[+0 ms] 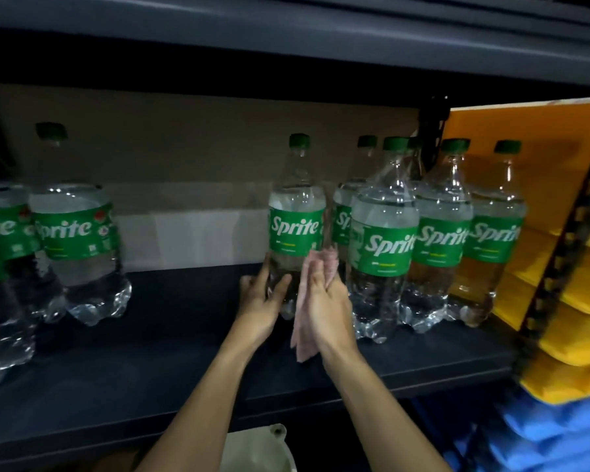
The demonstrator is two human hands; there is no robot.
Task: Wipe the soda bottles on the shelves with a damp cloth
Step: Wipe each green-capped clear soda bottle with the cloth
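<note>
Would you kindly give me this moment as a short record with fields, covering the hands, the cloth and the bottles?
place: dark shelf with Sprite bottles standing on it
bottle in work: middle bottle, upright, standing apart from the others
left hand: grips the middle bottle's lower part
right hand: fingers straight, presses the pink cloth against the bottle's right side
other bottles: right group and left group, both untouched
beside the shelf: yellow packs at the right

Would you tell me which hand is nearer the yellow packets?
Right. The right hand presses the cloth left of the yellow packets; the left hand grips the bottle farther left.
</note>
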